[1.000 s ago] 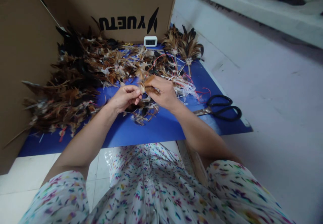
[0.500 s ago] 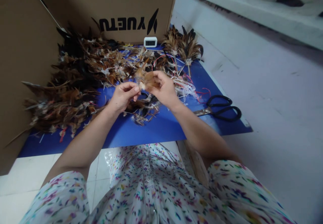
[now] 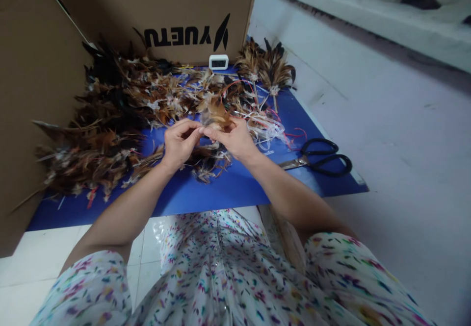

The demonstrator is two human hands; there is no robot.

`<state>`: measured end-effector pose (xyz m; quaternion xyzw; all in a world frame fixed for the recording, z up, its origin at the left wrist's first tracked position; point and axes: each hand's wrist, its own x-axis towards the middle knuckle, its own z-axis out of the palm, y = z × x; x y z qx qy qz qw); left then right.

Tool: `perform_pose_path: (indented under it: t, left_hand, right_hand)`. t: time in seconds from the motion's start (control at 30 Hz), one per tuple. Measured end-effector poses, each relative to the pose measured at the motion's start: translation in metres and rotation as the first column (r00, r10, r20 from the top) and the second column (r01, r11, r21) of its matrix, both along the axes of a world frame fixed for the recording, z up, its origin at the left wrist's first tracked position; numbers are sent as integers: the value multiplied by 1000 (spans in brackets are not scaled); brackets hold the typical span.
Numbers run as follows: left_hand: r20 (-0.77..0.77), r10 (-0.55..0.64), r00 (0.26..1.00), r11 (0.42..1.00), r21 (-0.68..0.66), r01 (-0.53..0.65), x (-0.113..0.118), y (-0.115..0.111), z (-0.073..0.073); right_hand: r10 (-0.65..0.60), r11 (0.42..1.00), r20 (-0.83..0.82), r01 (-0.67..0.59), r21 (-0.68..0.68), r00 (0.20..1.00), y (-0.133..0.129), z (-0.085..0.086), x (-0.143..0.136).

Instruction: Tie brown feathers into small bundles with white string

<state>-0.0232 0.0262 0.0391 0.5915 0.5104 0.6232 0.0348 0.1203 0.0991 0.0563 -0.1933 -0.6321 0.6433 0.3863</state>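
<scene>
A small bunch of brown and grey feathers (image 3: 215,112) stands up between my two hands over the blue board (image 3: 217,193). My left hand (image 3: 181,142) pinches its base between thumb and fingers. From the other side my right hand (image 3: 235,137) closes on the same base, the two thumb tips nearly touching. Below the hands lie loose dark feathers (image 3: 209,162). A large heap of brown and black feathers (image 3: 110,100) covers the board's left and back.
Black-handled scissors (image 3: 324,157) lie at the right, near white and red strings (image 3: 270,127). Farther back are a small white clock (image 3: 218,62) and feather bundles on sticks (image 3: 274,71). A cardboard box (image 3: 176,2) stands behind, another cardboard panel (image 3: 33,71) at the left.
My right hand has moved slightly down and left, its thumb now near my left thumb. The feather bunch now points more upright.
</scene>
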Motion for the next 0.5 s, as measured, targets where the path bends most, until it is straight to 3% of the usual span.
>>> perform_pose_path:
  t: [0.17,0.5]
  left_hand:
    - [-199,144,969,988,88,-128,2,-2,-2]
    - [-428,284,858,953,222,-205,4,-4,-3]
  right_hand:
    - [-48,999,-17,48,23,999,2,-5,0]
    - [-80,997,-73,81,12,994,3,-11,-4]
